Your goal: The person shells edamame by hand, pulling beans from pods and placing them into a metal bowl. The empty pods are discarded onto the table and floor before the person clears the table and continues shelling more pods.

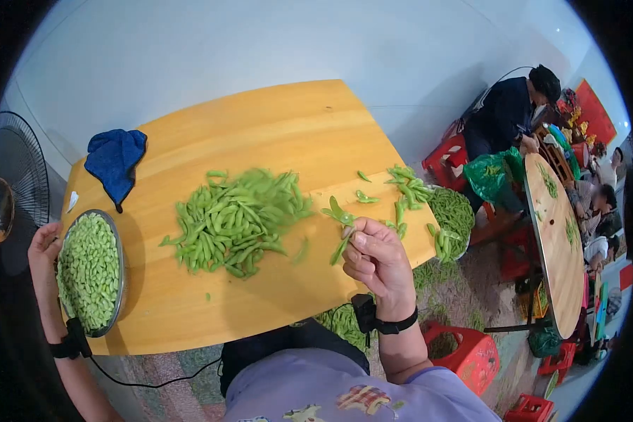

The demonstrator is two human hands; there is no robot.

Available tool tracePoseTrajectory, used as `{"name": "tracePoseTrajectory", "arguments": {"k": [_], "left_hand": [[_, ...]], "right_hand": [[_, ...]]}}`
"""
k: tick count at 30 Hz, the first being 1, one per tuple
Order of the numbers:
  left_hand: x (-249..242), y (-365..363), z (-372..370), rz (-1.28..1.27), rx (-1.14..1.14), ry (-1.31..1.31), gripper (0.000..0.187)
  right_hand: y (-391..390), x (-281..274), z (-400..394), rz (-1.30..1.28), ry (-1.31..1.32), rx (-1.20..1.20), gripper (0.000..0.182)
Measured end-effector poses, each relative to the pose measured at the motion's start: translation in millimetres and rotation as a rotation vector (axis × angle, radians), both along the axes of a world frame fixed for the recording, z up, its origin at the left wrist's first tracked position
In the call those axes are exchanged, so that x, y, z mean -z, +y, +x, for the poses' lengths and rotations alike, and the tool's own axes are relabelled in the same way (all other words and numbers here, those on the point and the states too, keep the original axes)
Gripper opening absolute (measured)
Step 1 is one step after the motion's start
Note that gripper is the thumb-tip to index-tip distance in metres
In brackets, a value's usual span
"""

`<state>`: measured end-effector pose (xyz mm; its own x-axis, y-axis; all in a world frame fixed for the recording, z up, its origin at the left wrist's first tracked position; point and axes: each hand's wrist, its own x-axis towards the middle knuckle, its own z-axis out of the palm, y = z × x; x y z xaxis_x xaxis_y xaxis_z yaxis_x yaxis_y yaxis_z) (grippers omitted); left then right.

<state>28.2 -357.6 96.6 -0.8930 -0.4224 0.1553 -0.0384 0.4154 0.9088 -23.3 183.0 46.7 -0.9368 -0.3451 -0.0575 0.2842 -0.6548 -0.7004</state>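
My right hand point(378, 254) is closed on a few green pods point(339, 219), held above the right part of the wooden table point(260, 116). At the far left, my left hand point(44, 246) is beside the rim of a metal bowl point(122, 271) full of shelled green beans point(90, 271); its fingers are curled and apart, with nothing seen in them. Between the hands lies a large pile of green pods point(235, 221), partly blurred at its right side. Loose pods point(409, 184) lie near the table's right edge.
A blue cloth point(114, 165) lies at the back left, near a fan point(14, 183). Past the right edge is a container heaped with pods point(451, 214). A red stool point(468, 355) stands at lower right. People sit around a round table point(559, 260).
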Motion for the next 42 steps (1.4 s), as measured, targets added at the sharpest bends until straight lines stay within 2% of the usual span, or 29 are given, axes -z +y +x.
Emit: {"name": "tracePoseTrajectory", "arguments": {"k": [2,4,6,8,9,10,11,12,14,16,18,20,24,27,28,29,30,31,32,34,35,38,39,42], "left_hand": [[-2.8,-5.9,1.3,-0.262,-0.113,0.067,0.02],[-16.4,14.2,10.1,-0.457,-0.171,0.288,0.017],[-39.2,102.7,25.6,-0.355,-0.234,0.23,0.014],[-29.5,196.3,36.5,-0.316,-0.031,0.097,0.013],[-14.5,242.9,35.3,0.027,0.149,0.004,0.011],[-6.5,284.4,31.9,0.195,0.284,-0.085,0.014],[14.0,304.3,23.5,0.039,0.516,-0.036,0.019],[31.3,325.7,16.0,0.054,0.613,-0.075,0.023],[46.9,369.0,5.9,0.248,0.758,-0.063,0.019],[46.2,380.5,1.6,0.262,0.761,-0.157,0.018],[47.9,385.8,-1.3,0.275,0.766,-0.251,0.019],[51.4,388.2,-3.0,0.279,0.887,-0.297,0.01],[58.4,395.1,-11.0,0.332,0.909,-0.296,0.01],[47.9,391.4,-26.5,0.164,1.059,-0.318,0.012],[40.8,386.4,-34.9,-0.217,1.023,-0.037,0.012],[34.6,380.5,-46.4,-0.59,0.95,0.25,0.013],[34.2,373.6,-70.0,-0.631,0.886,0.318,0.013],[36.7,368.3,-97.6,-0.67,0.822,0.387,0.014],[36.6,365.7,-119.5,-0.761,0.82,0.325,0.013],[46.2,368.6,-150.2,-0.851,0.815,0.264,0.011],[56.8,371.6,-162.2,-0.858,0.753,0.211,0.01],[88.1,380.2,-179.7,-0.924,0.662,0.079,0.01],[94.0,383.9,-182.8,-0.986,0.628,0.003,0.009],[107.4,390.1,-184.2,-0.939,0.632,0.102,0.009]], "right_hand": [[0.9,2.2,0.5,-0.002,-0.002,-0.01,0.009],[3.3,6.0,2.9,-0.04,0.008,-0.048,0.009],[1.5,6.0,9.2,-0.052,-0.016,-0.055,0.008],[0.3,8.9,13.7,-0.063,-0.033,-0.068,0.008],[-0.6,12.3,15.6,-0.108,-0.048,-0.093,0.008],[-2.2,15.2,17.8,-0.157,-0.06,-0.12,0.008],[-4.4,15.9,22.0,-0.166,-0.057,-0.124,0.008],[-6.4,14.5,28.5,-0.111,-0.064,-0.103,0.007],[-6.8,7.7,42.1,-0.055,-0.076,-0.083,0.007],[-4.9,-0.1,52.9,0.127,-0.125,0.152,0.007],[8.1,1.6,56.7,0.14,-0.105,0.133,0.007],[14.7,5.3,60.8,0.424,0.011,0.148,0.007],[21.4,10.1,57.3,0.468,0.005,0.169,0.009],[36.4,14.3,51.3,0.423,-0.028,0.155,0.015],[40.5,14.0,47.4,0.419,-0.03,0.161,0.015],[44.7,12.2,40.7,0.548,-0.034,0.342,0.02],[50.0,10.6,34.0,0.676,-0.037,0.525,0.026],[59.6,20.8,25.8,0.982,0.028,0.652,0.035],[64.4,20.2,26.4,0.981,0.028,0.659,0.035],[70.5,18.8,26.1,1.334,0.043,0.657,0.038],[72.3,19.7,28.0,1.334,0.043,0.661,0.038],[74.8,26.3,43.0,0.945,-0.024,0.373,0.022],[68.7,18.2,47.8,0.727,-0.059,0.287,0.014],[58.1,20.9,50.4,0.599,0.053,0.189,0.013]]}}
